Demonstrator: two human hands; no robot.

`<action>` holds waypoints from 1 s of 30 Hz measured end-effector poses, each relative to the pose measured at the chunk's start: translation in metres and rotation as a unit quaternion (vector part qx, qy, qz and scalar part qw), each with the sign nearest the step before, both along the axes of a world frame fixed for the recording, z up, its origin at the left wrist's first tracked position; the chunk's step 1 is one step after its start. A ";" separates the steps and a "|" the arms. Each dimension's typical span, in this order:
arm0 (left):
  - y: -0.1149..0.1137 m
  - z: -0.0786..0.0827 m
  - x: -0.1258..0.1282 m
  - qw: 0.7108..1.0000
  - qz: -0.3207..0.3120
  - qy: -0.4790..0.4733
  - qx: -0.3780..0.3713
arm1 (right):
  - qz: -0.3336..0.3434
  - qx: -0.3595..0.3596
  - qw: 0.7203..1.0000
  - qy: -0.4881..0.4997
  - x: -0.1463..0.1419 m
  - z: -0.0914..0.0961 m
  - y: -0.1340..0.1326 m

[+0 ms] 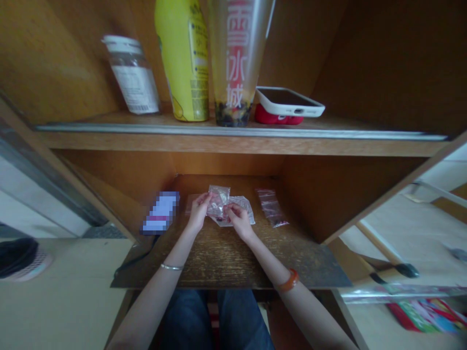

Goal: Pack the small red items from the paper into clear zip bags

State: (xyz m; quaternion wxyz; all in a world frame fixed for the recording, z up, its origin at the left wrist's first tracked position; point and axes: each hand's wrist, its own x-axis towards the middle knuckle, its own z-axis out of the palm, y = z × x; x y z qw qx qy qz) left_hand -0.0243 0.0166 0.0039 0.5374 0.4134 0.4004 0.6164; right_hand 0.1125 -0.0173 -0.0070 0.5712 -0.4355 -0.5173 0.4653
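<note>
Clear plastic: we held bag [219, 195] at our twelve o'clock. Left hand [199, 212] pinched its nine-o'clock edge, right hand [239, 219] pinched near four, fingers nearly closed. Step, we judged: two-handed bag handling; next move called for light, steady fingertips. Reddish packet [271, 208]: three o'clock.

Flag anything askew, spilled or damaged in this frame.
No spill shows. On the brown wooden shelf, a white-cased black phone overhangs the smaller red object beneath it; below, the dark brown wooden desktop looks scratched and worn.
</note>
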 end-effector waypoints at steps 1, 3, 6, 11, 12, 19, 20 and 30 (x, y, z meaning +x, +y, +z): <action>0.000 0.000 0.000 1.000 0.002 0.007 0.007 | 0.000 0.001 1.000 -0.002 0.000 0.000 0.000; -0.001 0.000 0.000 0.999 0.011 0.028 0.017 | -0.002 0.008 1.000 -0.007 0.000 -0.001 0.001; -0.002 0.000 0.001 0.998 0.010 0.063 0.016 | -0.027 0.023 0.999 -0.008 0.001 -0.003 0.003; -0.006 0.002 0.004 0.991 -0.086 0.098 -0.028 | -0.098 0.024 0.995 0.024 0.005 -0.008 0.009; -0.007 0.002 0.004 0.990 -0.099 0.102 -0.026 | -0.110 0.022 0.993 0.031 0.006 -0.008 0.010; -0.007 0.002 0.002 0.989 -0.091 0.115 -0.005 | -0.148 0.000 0.987 0.055 0.011 -0.006 0.012; -0.007 0.002 0.001 0.991 -0.080 0.111 -0.003 | -0.142 -0.003 0.988 0.054 0.010 -0.006 0.012; -0.005 0.004 0.001 0.997 -0.011 0.069 -0.018 | -0.112 -0.013 0.993 0.029 0.007 -0.009 0.010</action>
